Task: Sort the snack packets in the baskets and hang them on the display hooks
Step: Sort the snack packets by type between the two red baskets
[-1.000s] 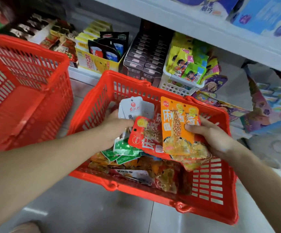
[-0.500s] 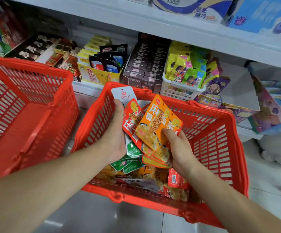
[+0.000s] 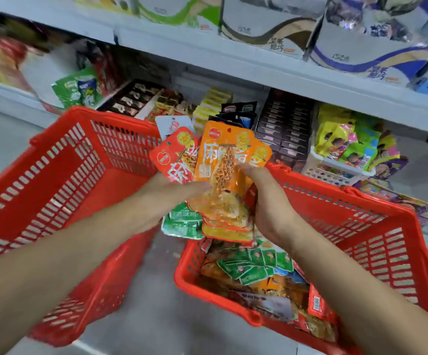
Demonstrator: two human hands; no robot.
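Observation:
My left hand (image 3: 174, 190) and my right hand (image 3: 266, 198) together hold a fanned bunch of snack packets in the centre of the head view. An orange packet (image 3: 229, 155) is in front, a red packet (image 3: 175, 157) sits left of it, a white packet (image 3: 173, 124) peeks out behind, and green packets (image 3: 182, 221) hang below. The bunch is above the gap between two red baskets. The right basket (image 3: 377, 226) holds several loose packets (image 3: 256, 270). Nothing shows inside the left basket (image 3: 61, 180). No display hooks are in view.
White store shelves (image 3: 259, 73) stand behind the baskets. The lower shelf carries boxed snacks (image 3: 284, 124) and a white crate of colourful packets (image 3: 341, 162); large bags (image 3: 361, 34) sit above. Grey floor (image 3: 156, 316) shows between and under the baskets.
Both hands have lifted the bunch of packets up and left, out of the right basket, to above the gap between the baskets. The view has tilted up toward the shelves.

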